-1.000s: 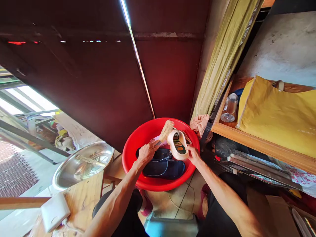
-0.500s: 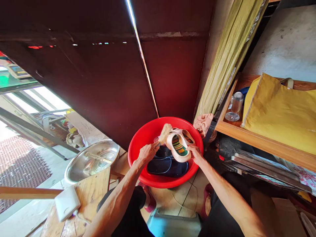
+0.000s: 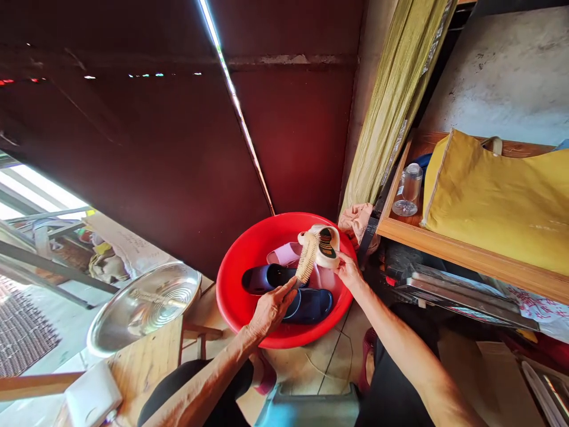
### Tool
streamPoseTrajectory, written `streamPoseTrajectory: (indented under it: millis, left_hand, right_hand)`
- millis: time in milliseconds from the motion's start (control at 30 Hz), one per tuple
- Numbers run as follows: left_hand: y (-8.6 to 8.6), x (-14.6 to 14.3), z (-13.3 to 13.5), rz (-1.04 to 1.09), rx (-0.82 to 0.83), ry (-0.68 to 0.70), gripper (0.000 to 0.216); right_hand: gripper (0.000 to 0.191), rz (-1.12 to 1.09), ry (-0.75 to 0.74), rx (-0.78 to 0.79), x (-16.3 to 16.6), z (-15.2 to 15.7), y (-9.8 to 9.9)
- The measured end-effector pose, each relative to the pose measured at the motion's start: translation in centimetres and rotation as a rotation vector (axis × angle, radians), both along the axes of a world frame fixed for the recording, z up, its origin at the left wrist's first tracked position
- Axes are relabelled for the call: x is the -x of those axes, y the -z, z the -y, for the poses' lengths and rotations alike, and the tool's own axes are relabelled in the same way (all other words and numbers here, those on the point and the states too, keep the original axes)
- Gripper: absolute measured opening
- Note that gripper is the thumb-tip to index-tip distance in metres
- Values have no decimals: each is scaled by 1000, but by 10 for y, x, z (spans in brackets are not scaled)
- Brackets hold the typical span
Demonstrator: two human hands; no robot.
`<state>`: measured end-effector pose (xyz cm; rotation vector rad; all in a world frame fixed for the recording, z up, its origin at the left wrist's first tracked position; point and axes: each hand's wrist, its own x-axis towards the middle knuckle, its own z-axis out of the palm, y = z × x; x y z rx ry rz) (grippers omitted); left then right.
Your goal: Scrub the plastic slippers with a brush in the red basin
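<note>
My left hand (image 3: 272, 307) is closed round the handle of a scrubbing brush (image 3: 307, 259), whose pale bristles lie against or very near the side of a white slipper (image 3: 328, 260). The slipper's heel end is gripped by my right hand (image 3: 347, 270); its striped insole partly shows. Both hands are over a red basin (image 3: 231, 267). Inside it lie a dark blue slipper (image 3: 311, 306), another dark blue slipper (image 3: 260, 279) and a pink slipper (image 3: 284, 254). My left hand and the brush cover parts of the blue pair.
A metal bowl (image 3: 144, 302) stands at the left, beside a wooden stool (image 3: 153, 347) bearing a white box (image 3: 92, 394). On the right, a wooden shelf (image 3: 462, 255) holds a clear bottle (image 3: 408, 190) and a yellow bag (image 3: 498, 201). A dark red door (image 3: 178, 148) rises behind the basin.
The white slipper has turned, showing less of its insole, and the brush has swung from upright to slanting along its side. More of the pink and blue slippers shows. The view has shifted right.
</note>
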<state>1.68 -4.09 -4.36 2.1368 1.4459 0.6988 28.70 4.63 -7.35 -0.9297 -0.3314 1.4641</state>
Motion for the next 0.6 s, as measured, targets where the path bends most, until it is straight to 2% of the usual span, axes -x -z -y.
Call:
streamPoseTrajectory:
  millis: [133,267,367,467,600]
  left_hand:
    - [1,5,5,-156,-95,62,54]
    - [-9,4,6,-429,-56,45,51]
    - [-12,-1,7,-540,-24,48,49]
    - [-9,-7,10,-510,-9,89,49]
    - [-8,-14,11,-267,32,112,50]
  right_hand:
    - [24,15,-6,-7,2,-2,0]
    - [26,74,18,8,4,-1,-3]
    - [31,135,-12,-19,6,0,-1]
    - [31,184,-57,-15,9,1,3]
    - [33,212,-84,2,13,3,3]
